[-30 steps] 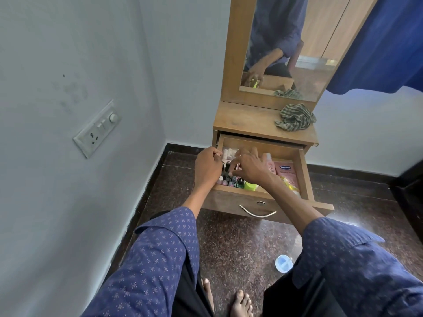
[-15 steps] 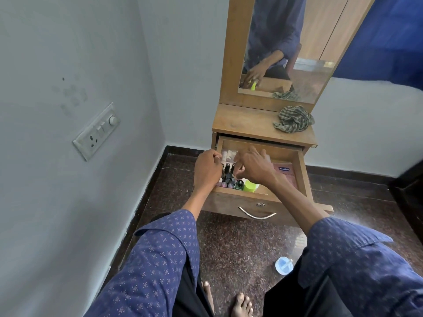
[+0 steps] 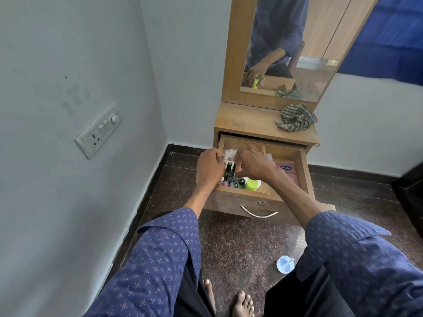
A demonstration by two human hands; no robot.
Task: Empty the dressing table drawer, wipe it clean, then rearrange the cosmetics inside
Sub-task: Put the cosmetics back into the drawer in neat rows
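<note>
We find the small bottles (image 3: 230, 178) upright in the drawer's (image 3: 304, 172) front-left corner, directly under both hands. Our left hand (image 3: 209, 169) curls beside them, our right hand (image 3: 251, 162) above; whether either holds one we cannot tell.

Pulled-out light-brown wooden drawer (image 3: 256, 199) with a curved metal handle on its front, hanging open beneath the top of the small wooden dressing desk (image 3: 247, 121). Packed along its left side: small dark-capped nail-polish bottles (image 3: 230, 176) standing upright in a cluster, white and pale-pink tubes (image 3: 230, 153) behind them toward the back. Lime-green round-capped container (image 3: 251, 184) just right of the bottles, near the front wall. Flat pink Vaseline-labelled pack (image 3: 288, 171) lying against the right wall. Crumpled green-and-grey striped cloth (image 3: 295, 118) heaped on the desk top at its right rear, well apart from the drawer's contents.
</note>
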